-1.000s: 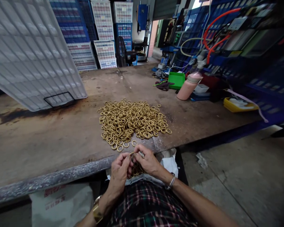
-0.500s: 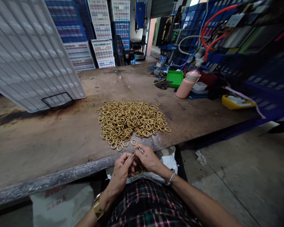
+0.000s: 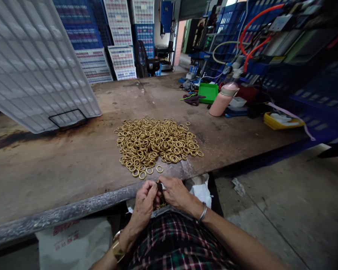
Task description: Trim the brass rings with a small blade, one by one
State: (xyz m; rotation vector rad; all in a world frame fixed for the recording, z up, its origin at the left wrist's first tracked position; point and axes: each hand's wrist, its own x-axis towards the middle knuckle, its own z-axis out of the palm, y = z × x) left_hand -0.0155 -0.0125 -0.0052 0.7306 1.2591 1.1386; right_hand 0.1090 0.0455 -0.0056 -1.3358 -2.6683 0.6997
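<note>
A wide heap of brass-coloured rings (image 3: 154, 140) lies on the worktable, with a few loose rings at its near edge. Just off the table's front edge, above my lap, my left hand (image 3: 145, 200) is closed in a pinch; a sliver of a ring shows at its fingertips. My right hand (image 3: 176, 193) is closed too, its fingertips meeting the left ones around a small dark and greyish item whose kind I cannot make out. Beneath both hands, more rings (image 3: 162, 202) sit in a pale cloth or bag on my lap, partly hidden by the fingers.
A white plastic crate (image 3: 42, 67) stands tilted on the left of the worktable (image 3: 73, 165). At the right are a pink bottle (image 3: 224, 100), a green tray (image 3: 208, 93), dark gloves (image 3: 193, 99) and a yellow tray (image 3: 283, 122). A printed sack (image 3: 76, 240) is below the table edge.
My right hand has dropped slightly and turned over the left fingertips, and a dark part now shows between the hands. My left hand has hardly moved. The ring heap looks the same.
</note>
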